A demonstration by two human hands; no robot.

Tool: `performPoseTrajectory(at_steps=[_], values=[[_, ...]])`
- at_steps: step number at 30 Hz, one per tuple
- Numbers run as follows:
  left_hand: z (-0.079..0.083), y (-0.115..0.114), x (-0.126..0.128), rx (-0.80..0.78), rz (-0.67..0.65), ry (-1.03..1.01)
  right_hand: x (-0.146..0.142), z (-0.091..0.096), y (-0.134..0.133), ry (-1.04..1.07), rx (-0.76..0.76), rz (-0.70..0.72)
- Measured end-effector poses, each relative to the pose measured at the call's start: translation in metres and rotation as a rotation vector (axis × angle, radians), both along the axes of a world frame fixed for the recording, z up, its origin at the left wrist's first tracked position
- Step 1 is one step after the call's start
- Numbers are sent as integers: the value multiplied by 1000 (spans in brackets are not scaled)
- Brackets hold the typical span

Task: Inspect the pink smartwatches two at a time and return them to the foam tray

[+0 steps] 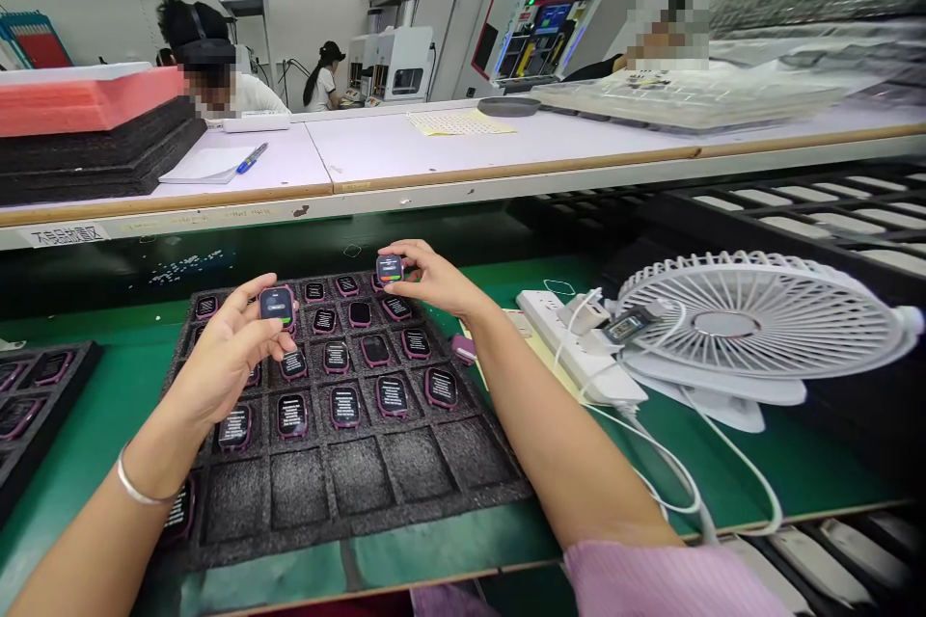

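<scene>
A purple-cased smartwatch [276, 305] with a lit screen is pinched in my left hand [232, 337], raised over the left part of a black foam tray. My right hand [426, 276] grips a second smartwatch [390, 268] by its edges at the tray's far right corner; its screen shows a coloured strip. Beneath both hands lies the foam tray [289, 540], divided into square pockets. Smartwatches with white text on their screens sit in many pockets, such as the watch [345, 408] in the middle. Most pockets in the near row hold nothing. My left forearm hides part of the tray's left side.
A white fan [730, 323] and a power strip [579, 347] with trailing cables stand at right. Another foam tray with watches [43, 386] lies at left. A shelf [405, 175] crosses above, carrying red and black foam [87, 111]. Other people are beyond it.
</scene>
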State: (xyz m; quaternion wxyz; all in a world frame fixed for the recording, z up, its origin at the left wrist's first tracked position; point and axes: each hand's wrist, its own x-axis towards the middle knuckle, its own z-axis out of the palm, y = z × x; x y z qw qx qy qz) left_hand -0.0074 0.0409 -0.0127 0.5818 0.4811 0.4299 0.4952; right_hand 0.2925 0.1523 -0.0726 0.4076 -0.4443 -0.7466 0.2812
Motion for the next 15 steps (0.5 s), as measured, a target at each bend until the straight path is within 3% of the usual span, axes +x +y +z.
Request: performPoseTrajectory(at_steps=[6,15], values=[[0,0,2,0,-6,34,-7,-4,3,21,-9,50],[-2,2,3,53,20,7,-22,18,-17,122,-149,197]])
